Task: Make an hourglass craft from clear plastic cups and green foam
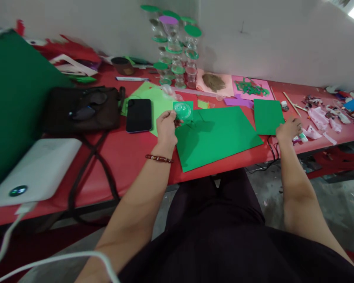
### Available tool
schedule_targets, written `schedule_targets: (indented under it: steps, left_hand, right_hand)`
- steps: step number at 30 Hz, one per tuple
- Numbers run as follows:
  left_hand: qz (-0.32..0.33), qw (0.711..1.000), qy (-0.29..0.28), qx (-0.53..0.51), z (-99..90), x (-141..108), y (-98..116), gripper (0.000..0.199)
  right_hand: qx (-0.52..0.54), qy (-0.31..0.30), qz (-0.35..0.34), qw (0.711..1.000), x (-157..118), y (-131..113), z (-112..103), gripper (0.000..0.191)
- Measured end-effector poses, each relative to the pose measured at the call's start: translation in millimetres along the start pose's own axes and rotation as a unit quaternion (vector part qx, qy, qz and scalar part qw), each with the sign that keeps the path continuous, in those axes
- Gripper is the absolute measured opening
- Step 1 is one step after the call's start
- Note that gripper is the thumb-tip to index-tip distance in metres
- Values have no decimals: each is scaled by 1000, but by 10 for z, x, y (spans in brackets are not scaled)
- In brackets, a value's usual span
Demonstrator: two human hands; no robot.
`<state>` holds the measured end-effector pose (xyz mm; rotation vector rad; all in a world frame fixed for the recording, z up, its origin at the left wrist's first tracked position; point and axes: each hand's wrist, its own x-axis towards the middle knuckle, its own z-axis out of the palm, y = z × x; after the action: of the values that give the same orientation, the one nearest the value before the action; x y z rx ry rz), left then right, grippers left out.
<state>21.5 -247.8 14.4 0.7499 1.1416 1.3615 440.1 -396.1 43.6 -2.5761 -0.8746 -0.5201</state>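
Note:
My left hand (166,127) pinches the edge of a small green square sheet (190,105) between thumb and fingers. A clear round plastic piece (183,111) rests on that square. Below it lies a large green sheet (218,137) on the red table. My right hand (289,129) is at the right, fingers loosely bent and partly apart, beside a smaller green sheet (268,116). A small tube with a pale green end (302,136) lies just under and beside this hand; I see no grip on it.
Stacked clear cups with green discs (177,51) stand by the wall. Brown grains (214,81) and green scraps (250,87) lie on pink sheets. A phone (139,115), dark bag (82,108) and white power bank (38,169) are at left; pink scraps (318,118) at right.

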Motion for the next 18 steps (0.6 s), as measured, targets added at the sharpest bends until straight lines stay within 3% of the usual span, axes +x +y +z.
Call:
schedule_targets:
  steps: [1,2,3,5,8,11,14,18]
  left_hand:
    - [-1,1000,2,0,-1,1,-3,34]
    - [0,1000,3,-2,-4,2,-6,34]
    - [3,1000,2,-6,-8,3,-8,35]
    - [9,1000,-4,-20,-22,4,-13,36]
    - [3,999,-32,-40,-53,18,-34,33]
    - [-15,997,-61,-45,-84,43,-65,29]
    - [-20,996,-67,-49,-99,55,-78,27]
    - [-11,997,-61,-44,-82,14,-55,29]
  right_hand:
    - [2,-16,-18,1000,-92,-146,12,48]
    - [26,-79,-63,995,-189,-332,38,47]
    - [60,-174,-122,975,-289,-550,81,43]
    - [97,-261,-188,942,-490,-1049,213,29]
    - [124,-310,-224,915,-745,-1804,469,39]
    - [130,-318,-185,921,-896,-2356,680,68]
    - [170,-292,-151,929,-936,-2597,796,79]
    - [203,-270,-156,928,-779,-2463,837,40]
